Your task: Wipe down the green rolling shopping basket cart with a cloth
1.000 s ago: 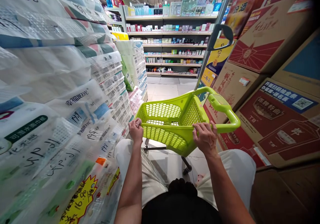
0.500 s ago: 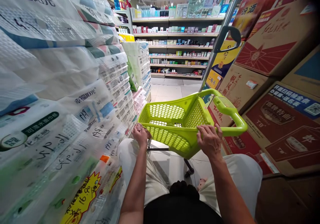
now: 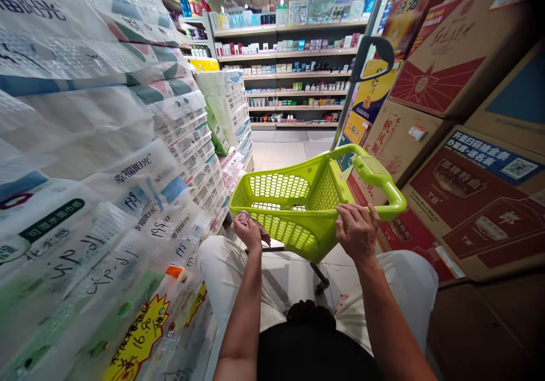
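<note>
A lime-green shopping cart with perforated basket walls stands in front of me, its handle toward the right. My right hand is closed over the near rim of the basket, close to the handle end. At the other end, my left hand grips a crumpled brownish-pink cloth against the near side of the basket. Part of that cloth is hidden under the fingers. Through the openings, the basket shows its bare green floor.
Stacked packs of tissue paper rise close on my left. Cardboard cartons are piled on the right. A metal post with a dark grey loop handle stands beyond the cart. Shelves of small boxed goods line the back.
My left hand has shifted slightly right along the basket's near side, and more of the cloth shows. My right hand stays on the rim. The whole view has moved a little.
</note>
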Motion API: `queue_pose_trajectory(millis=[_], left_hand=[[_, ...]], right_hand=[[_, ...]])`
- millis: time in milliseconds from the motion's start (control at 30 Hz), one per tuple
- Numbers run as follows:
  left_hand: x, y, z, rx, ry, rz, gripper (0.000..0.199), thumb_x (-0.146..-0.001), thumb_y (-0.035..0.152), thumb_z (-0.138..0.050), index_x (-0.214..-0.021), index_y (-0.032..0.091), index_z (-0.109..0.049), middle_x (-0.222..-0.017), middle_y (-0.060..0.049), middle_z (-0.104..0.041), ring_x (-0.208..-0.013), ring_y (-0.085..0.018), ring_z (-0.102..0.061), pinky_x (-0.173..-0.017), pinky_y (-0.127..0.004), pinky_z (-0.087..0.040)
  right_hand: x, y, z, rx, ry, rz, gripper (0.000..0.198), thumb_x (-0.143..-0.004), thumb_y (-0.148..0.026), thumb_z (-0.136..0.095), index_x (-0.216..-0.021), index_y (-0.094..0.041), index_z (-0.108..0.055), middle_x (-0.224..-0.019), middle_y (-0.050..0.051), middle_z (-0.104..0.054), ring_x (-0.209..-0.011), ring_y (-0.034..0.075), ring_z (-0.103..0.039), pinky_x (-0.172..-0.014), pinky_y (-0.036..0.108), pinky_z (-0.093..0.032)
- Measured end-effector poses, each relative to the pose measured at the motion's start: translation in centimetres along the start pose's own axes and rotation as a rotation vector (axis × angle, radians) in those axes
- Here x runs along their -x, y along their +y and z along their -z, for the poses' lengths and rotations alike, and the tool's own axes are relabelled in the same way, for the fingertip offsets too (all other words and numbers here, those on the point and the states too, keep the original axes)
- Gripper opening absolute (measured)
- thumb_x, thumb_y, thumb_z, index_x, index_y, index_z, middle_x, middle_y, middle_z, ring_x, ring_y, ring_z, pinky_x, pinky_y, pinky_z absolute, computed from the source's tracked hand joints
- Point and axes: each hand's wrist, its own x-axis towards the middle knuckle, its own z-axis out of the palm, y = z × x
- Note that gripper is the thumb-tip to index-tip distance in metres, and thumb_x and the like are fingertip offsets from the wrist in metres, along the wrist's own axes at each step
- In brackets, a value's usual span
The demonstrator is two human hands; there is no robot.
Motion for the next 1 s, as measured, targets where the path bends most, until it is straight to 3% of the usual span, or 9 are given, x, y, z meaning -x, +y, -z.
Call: queue_pose_trajectory(millis=[133, 267, 400, 533, 600, 733, 900, 1000], left_hand=[[2.7, 1.5, -0.3, 0.045, -0.196, -0.085, 0.027, -0.081, 0.014, -0.062, -0.107, 0.021, -0.06, -0.122, -0.011, -0.056, -0.118, -0.026, -0.059, -0.113, -0.045, -0.045], [5.1, 3.3, -0.4, 0.081, -0.243, -0.046, 0.027, -0.084, 0.014, -0.059, -0.11, 0.021, -0.059, -0.126, -0.012, -0.054, -0.118, -0.026, -0.058, -0.112, -0.047, -0.045], [7.3, 5.2, -0.8, 0.103, -0.408, -0.204, 0.028, -0.08, 0.01, -0.062, -0.105, 0.024, -0.062, -0.116, -0.008, -0.057, -0.111, -0.023, -0.061, -0.11, -0.043, -0.047], [9.0, 7.0, -1.5, 0.109, -0.357, -0.172, 0.026, -0.082, 0.009, -0.061, -0.104, 0.024, -0.061, -0.116, -0.007, -0.057, -0.109, -0.022, -0.062, -0.106, -0.042, -0.05], [9.9, 8.0, -1.7, 0.125, -0.404, -0.183, 0.026, -0.082, 0.008, -0.061, -0.103, 0.024, -0.062, -0.114, -0.007, -0.057, -0.107, -0.022, -0.063, -0.104, -0.041, -0.051], [11.9, 10.6, -1.9, 0.226, -0.615, -0.337, 0.032, -0.079, 0.004, -0.063, -0.103, 0.024, -0.063, -0.112, -0.007, -0.06, -0.115, -0.023, -0.061, -0.109, -0.041, -0.05], [12.8, 14.1, -2.3, 0.271, -0.711, -0.424, 0.036, -0.077, 0.001, -0.062, -0.104, 0.024, -0.063, -0.113, -0.008, -0.061, -0.117, -0.024, -0.06, -0.11, -0.042, -0.05], [13.4, 14.6, -2.9, 0.335, -0.788, -0.541, 0.038, -0.08, 0.003, -0.062, -0.111, 0.025, -0.061, -0.118, -0.008, -0.061, -0.121, -0.024, -0.059, -0.112, -0.042, -0.049]], right_hand=[[-0.2, 0.0, 0.7, -0.001, 0.033, -0.016, 0.029, -0.089, -0.018, -0.054, -0.112, -0.023, -0.07, -0.115, 0.004, -0.077, -0.114, 0.024, -0.064, -0.122, 0.047, -0.023], [-0.2, 0.4, 1.3, -0.029, 0.03, -0.03, 0.035, -0.086, -0.015, -0.054, -0.115, -0.024, -0.07, -0.115, 0.004, -0.077, -0.116, 0.024, -0.064, -0.123, 0.048, -0.022], [-0.2, 0.9, 1.6, -0.03, 0.048, -0.052, 0.036, -0.085, -0.014, -0.053, -0.114, -0.024, -0.07, -0.113, 0.003, -0.078, -0.116, 0.024, -0.064, -0.123, 0.048, -0.022], [-0.1, 1.3, 2.0, -0.011, 0.068, -0.054, 0.031, -0.088, -0.015, -0.053, -0.111, -0.023, -0.071, -0.111, 0.003, -0.078, -0.113, 0.024, -0.066, -0.122, 0.049, -0.024], [-0.2, 1.5, 2.1, -0.009, 0.082, -0.054, 0.028, -0.089, -0.016, -0.053, -0.109, -0.023, -0.071, -0.11, 0.003, -0.079, -0.111, 0.024, -0.066, -0.121, 0.048, -0.025], [-0.2, 1.6, 2.5, -0.01, 0.095, -0.065, 0.027, -0.09, -0.016, -0.053, -0.109, -0.022, -0.071, -0.109, 0.003, -0.079, -0.111, 0.024, -0.066, -0.121, 0.046, -0.025], [-0.2, 2.2, 3.0, -0.005, 0.098, -0.096, 0.029, -0.089, -0.018, -0.051, -0.109, -0.023, -0.071, -0.111, 0.004, -0.078, -0.111, 0.024, -0.065, -0.12, 0.047, -0.025], [0.0, 2.8, 3.2, -0.005, 0.123, -0.128, 0.029, -0.09, -0.02, -0.05, -0.109, -0.023, -0.071, -0.112, 0.005, -0.078, -0.112, 0.024, -0.064, -0.12, 0.047, -0.025]])
